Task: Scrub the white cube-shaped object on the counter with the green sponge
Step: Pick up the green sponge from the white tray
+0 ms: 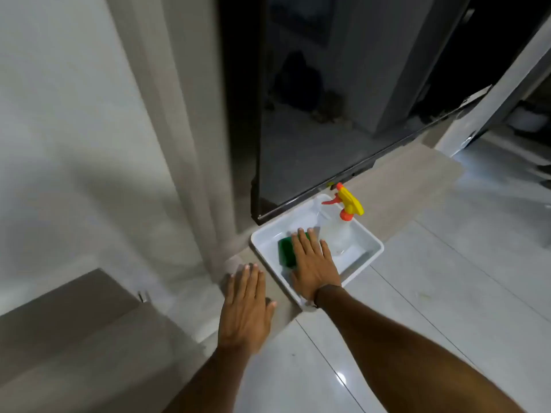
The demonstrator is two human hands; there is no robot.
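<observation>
A green sponge (284, 251) lies in the left part of a white rectangular tray (357, 259) on the floor. My right hand (313, 263) rests flat on top of the sponge with the fingers stretched out, covering its right half; it is not curled around the sponge. My left hand (246, 311) hovers flat and open just left of the tray's near corner, holding nothing. A clear spray bottle (340, 234) with a yellow and orange head lies in the tray's far right part. No white cube-shaped object shows apart from the tray.
A dark glossy door or appliance front (328, 114) stands right behind the tray. A pale curtain (185, 129) hangs to the left. Glossy grey floor tiles (447, 293) spread to the right, and a brown wooden surface (74, 323) sits at the lower left.
</observation>
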